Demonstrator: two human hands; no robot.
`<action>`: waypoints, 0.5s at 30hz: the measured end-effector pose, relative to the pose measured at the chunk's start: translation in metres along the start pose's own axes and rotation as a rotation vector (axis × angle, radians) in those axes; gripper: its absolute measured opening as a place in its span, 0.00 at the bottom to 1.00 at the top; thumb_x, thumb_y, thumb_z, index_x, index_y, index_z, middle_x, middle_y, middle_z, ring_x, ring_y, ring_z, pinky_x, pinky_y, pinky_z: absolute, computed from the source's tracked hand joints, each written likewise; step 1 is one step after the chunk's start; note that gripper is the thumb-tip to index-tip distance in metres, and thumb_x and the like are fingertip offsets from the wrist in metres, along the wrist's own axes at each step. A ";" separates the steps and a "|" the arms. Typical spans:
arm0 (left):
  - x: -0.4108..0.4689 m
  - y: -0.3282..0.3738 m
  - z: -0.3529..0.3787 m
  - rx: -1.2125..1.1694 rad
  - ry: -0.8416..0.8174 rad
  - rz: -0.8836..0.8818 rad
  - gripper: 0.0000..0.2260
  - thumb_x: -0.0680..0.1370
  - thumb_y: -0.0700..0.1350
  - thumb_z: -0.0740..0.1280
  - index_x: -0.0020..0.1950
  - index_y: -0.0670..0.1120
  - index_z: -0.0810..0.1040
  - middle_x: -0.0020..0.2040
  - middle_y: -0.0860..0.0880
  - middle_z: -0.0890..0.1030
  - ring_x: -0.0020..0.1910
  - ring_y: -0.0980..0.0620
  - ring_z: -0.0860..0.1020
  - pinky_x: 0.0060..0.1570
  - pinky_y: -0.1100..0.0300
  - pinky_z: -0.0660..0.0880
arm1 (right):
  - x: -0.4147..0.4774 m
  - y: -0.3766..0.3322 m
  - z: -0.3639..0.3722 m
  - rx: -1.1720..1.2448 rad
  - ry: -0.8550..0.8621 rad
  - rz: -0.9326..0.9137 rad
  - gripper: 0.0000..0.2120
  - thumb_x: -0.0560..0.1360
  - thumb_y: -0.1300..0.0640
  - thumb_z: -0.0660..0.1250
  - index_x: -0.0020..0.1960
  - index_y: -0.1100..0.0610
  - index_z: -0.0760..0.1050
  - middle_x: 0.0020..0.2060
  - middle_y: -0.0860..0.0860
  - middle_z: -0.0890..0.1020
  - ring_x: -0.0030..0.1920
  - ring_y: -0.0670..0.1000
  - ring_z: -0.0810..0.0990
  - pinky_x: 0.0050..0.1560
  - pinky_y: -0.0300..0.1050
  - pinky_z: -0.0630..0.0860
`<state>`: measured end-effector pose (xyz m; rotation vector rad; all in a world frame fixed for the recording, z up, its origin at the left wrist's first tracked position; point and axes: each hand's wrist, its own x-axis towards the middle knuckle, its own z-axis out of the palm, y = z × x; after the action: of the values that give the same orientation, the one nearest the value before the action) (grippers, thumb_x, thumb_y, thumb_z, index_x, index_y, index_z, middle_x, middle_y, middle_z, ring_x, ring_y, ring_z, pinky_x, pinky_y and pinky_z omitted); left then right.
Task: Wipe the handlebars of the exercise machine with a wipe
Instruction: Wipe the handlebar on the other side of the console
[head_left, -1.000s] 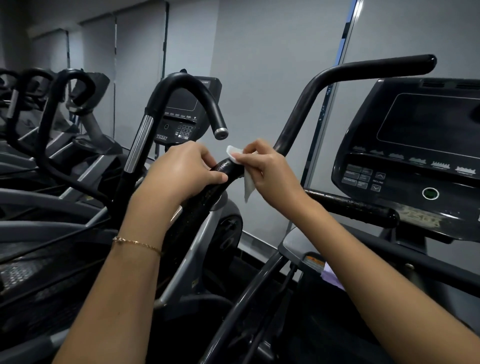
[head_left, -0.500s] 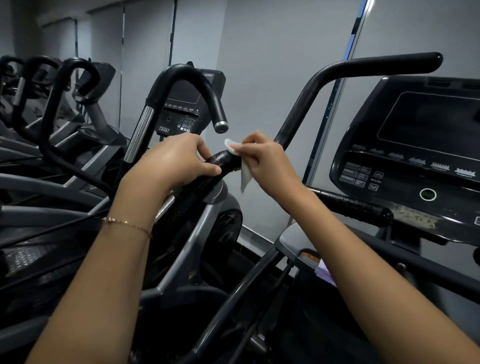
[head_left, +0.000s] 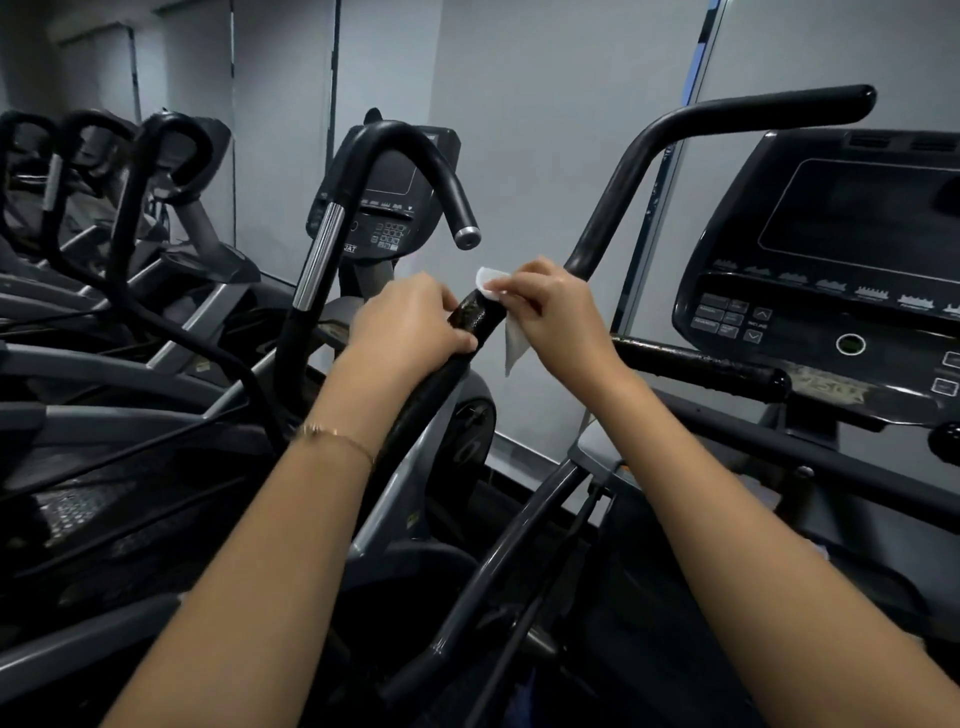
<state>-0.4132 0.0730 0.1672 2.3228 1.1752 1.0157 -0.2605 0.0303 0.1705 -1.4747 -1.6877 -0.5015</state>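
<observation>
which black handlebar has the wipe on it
The long handlebar rising to the right: the right hand pinches the wipe over it, the left hand grips it lower. The silver-capped hooked bar and the short bar by the console are untouched.

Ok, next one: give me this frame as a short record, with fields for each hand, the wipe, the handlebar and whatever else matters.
setting: row of exercise machines beside a grey wall
left hand: grips the black handlebar just below the wipe
right hand: pinches the white wipe against the handlebar
wipe: draped over the bar, loose end hanging down on the right side
console: to the right, screen dark
bracelet: on the left wrist
</observation>
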 end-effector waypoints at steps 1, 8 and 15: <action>-0.004 -0.003 0.001 0.015 0.015 0.002 0.13 0.71 0.49 0.72 0.54 0.47 0.80 0.51 0.47 0.81 0.53 0.47 0.78 0.54 0.53 0.75 | 0.000 -0.002 -0.001 -0.017 0.001 0.001 0.09 0.77 0.61 0.64 0.53 0.60 0.81 0.42 0.51 0.76 0.41 0.47 0.73 0.41 0.32 0.66; -0.008 -0.011 -0.010 -0.022 -0.100 0.043 0.19 0.69 0.50 0.75 0.58 0.48 0.77 0.51 0.50 0.80 0.52 0.49 0.78 0.47 0.57 0.74 | -0.013 -0.019 0.003 -0.153 -0.054 -0.040 0.11 0.78 0.61 0.61 0.57 0.60 0.78 0.49 0.57 0.75 0.47 0.53 0.76 0.50 0.41 0.71; -0.004 -0.016 -0.008 -0.036 -0.125 -0.008 0.23 0.68 0.51 0.76 0.58 0.44 0.77 0.52 0.46 0.80 0.54 0.46 0.78 0.51 0.55 0.74 | -0.005 -0.024 0.000 -0.007 -0.126 0.239 0.15 0.78 0.54 0.60 0.59 0.63 0.74 0.42 0.46 0.72 0.42 0.45 0.72 0.43 0.30 0.67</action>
<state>-0.4293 0.0793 0.1622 2.3150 1.1084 0.8685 -0.2835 0.0216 0.1718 -1.7162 -1.5775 -0.2910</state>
